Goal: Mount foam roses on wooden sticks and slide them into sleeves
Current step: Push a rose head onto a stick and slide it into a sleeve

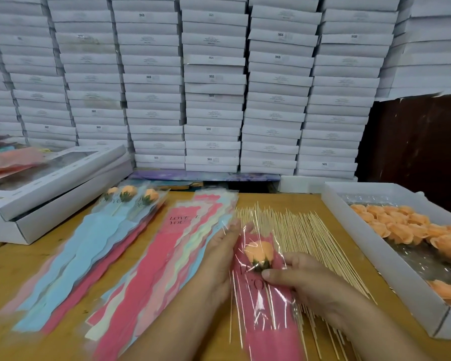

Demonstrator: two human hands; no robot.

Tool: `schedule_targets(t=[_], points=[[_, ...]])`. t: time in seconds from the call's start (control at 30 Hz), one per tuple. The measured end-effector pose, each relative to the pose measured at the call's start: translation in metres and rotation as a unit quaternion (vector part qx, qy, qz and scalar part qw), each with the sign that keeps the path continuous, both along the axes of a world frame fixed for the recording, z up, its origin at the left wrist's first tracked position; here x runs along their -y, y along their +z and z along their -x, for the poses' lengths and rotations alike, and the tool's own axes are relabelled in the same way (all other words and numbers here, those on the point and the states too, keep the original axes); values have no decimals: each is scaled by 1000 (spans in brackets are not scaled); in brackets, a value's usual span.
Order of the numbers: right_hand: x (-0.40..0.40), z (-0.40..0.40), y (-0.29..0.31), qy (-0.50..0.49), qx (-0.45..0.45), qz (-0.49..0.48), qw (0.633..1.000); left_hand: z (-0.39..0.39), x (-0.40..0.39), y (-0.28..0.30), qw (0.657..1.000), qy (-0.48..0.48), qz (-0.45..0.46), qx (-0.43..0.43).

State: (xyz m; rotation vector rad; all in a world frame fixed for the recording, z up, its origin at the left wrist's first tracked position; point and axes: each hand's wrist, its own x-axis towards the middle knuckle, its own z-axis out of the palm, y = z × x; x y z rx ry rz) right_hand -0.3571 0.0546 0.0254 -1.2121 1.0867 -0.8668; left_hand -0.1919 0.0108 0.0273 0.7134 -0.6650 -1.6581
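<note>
Currently the step in hand looks like the sleeving of one mounted rose. An orange foam rose (258, 252) sits inside a pink cellophane sleeve (264, 306), near its upper end, green calyx pointing toward 6 o'clock. Its stick is presumably inside the sleeve below it, but glare and motion blur hide it, so I cannot confirm.

Right hand (301, 276): thumb and fingers pinch the sleeve just below the rose head, at about 3 o'clock of it. Left hand (223, 252): fingers straight, laid flat against the sleeve's left edge, steadying rather than gripping.

Supplies: loose wooden sticks (292, 230) spread behind the hands toward 12–1 o'clock; stack of empty sleeves (182, 246) at 10 o'clock; white tray (354, 225) of unmounted roses (401, 222) at 2 o'clock; finished sleeved roses (130, 196) farther off at 11 o'clock.

Judgement on doing it well: keep the pinch on the calyx or stick, not the foam petals, which should dent easily. Hold the sleeve mouth flat with the left hand, seat the head below the scalloped top edge, and keep the stick centred so it does not pierce the film.
</note>
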Motion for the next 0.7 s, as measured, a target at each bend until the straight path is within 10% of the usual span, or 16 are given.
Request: schedule_targets(t=[0.3,0.7], points=[[12,4,0,-125,19,19,992,-13,11,13,911,188,121,347],[28,13,17,-230,111,78,964,-1,-28,-1,923,-199,-7,329]])
